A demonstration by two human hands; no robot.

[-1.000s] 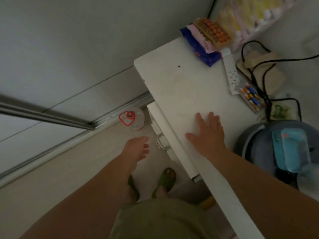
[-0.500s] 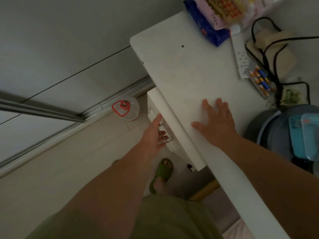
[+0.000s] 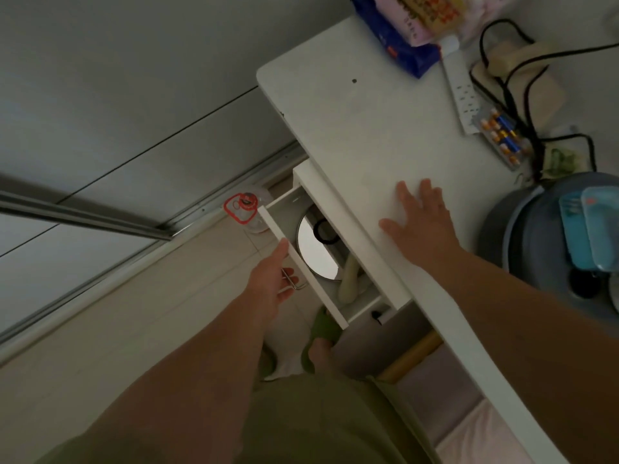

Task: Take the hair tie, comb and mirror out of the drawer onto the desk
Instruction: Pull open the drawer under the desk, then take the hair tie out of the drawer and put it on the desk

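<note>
Our left hand [image 3: 273,283] is at the drawer [image 3: 303,262] front, fingers curled around the metal handle [image 3: 294,283], thumb riding up along the front panel. Our right hand [image 3: 420,222] lies flat and spread on the desk [image 3: 361,135], holding nothing, just steadying us near the front edge.

The drawer stands partly open beneath the desk edge. Inside, the round mirror [image 3: 316,251] lies face up, and the dark hair tie [image 3: 323,231] rests on its far part, touching the glass. A pale, elongated piece [image 3: 348,279] lies just beside the mirror, toward the desk side; we take it for the comb's handle, though its teeth are hidden under the desk edge, so we cannot be sure.

What matters for the next reach — all three things lie just across the front panel from the left hand, to its right and slightly ahead. The pale piece's long axis runs roughly parallel to the drawer front. The left hand is clearly nearer, but must first let go of the handle; the right would have to come off the desk and dip under its edge.
</note>
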